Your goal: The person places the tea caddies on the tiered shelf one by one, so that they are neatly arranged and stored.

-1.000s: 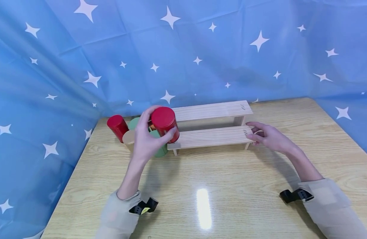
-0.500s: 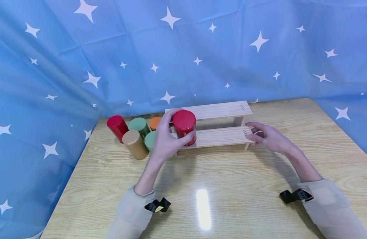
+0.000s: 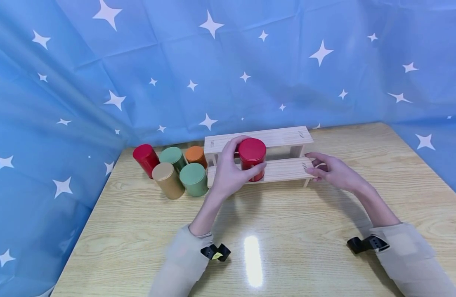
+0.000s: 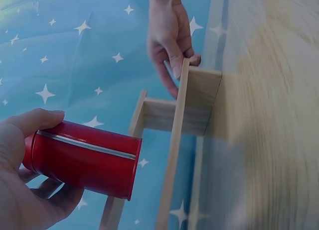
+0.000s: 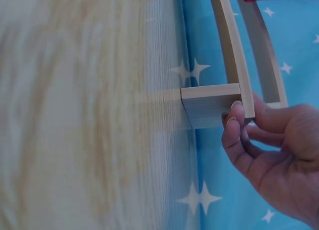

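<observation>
My left hand (image 3: 229, 173) grips a red canister (image 3: 252, 151) by its sides, thumb in front and fingers behind. In the left wrist view, a gap shows between the foot of the red canister (image 4: 84, 158) and the lower board, so it hangs above the shelf. The two-tier wooden shelf (image 3: 283, 168) stands at the back of the table, the upper tier behind the lower. At the lower tier's right end, my right hand (image 3: 335, 170) pinches the board's edge; in the right wrist view, thumb and fingers of the right hand (image 5: 279, 150) close around that corner.
Left of the shelf stand several lidded canisters: a red one (image 3: 146, 160), a tan one (image 3: 168, 180), two green ones (image 3: 193, 180) and a smaller orange one (image 3: 196, 155). A blue star-patterned cloth (image 3: 228, 62) hangs behind the wooden table (image 3: 287, 231).
My left hand has carried the red canister rightward, from the shelf's left end to near its middle, uncovering the other canisters. The right hand has stayed at the shelf's end.
</observation>
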The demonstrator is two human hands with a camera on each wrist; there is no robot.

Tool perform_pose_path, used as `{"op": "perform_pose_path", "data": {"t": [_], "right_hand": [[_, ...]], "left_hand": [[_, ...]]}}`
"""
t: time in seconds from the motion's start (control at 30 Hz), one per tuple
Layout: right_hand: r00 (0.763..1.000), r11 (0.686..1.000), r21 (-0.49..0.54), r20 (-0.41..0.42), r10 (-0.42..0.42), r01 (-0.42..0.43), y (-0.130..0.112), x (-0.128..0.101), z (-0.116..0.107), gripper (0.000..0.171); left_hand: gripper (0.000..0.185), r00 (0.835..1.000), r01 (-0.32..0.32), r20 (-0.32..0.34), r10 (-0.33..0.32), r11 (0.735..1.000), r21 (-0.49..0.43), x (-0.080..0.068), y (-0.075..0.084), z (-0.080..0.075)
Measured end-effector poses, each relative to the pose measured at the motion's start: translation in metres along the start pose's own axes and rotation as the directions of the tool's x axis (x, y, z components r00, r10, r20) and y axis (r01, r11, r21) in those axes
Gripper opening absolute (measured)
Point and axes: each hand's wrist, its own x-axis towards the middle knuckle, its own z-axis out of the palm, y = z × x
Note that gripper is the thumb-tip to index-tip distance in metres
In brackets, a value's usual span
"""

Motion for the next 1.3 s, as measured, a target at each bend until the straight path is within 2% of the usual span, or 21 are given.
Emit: {"op": "perform_pose_path", "data": {"t": [0.27,0.63,0.83,1.13,1.3], "right_hand": [[1.0,1.0,0.004,-0.002,0.002,-0.002,0.0,0.0,0.0,0.058],[1.0,1.0,-0.002,0.001,0.009,-0.009,-0.001,0.002,0.0,0.06],[1.0,1.0,-0.005,0.0,0.019,-0.019,-0.003,0.0,-0.001,0.061],[0.999,0.999,-0.011,0.006,0.033,-0.033,-0.004,-0.001,-0.002,0.062],[0.999,0.999,-0.005,0.008,0.038,-0.038,-0.004,0.0,-0.002,0.063]], "left_hand": [[0.06,0.999,0.015,0.031,-0.014,0.999,-0.05,0.006,-0.003,0.026],[0.063,0.999,0.048,0.03,-0.045,0.995,-0.086,0.012,-0.006,0.053],[0.064,0.998,0.047,0.032,-0.045,0.996,-0.07,0.015,-0.004,0.068],[0.07,0.996,0.083,0.038,-0.081,0.994,-0.065,0.02,-0.004,0.084],[0.071,0.996,0.073,0.052,-0.069,0.994,-0.082,0.023,-0.004,0.091]]}}
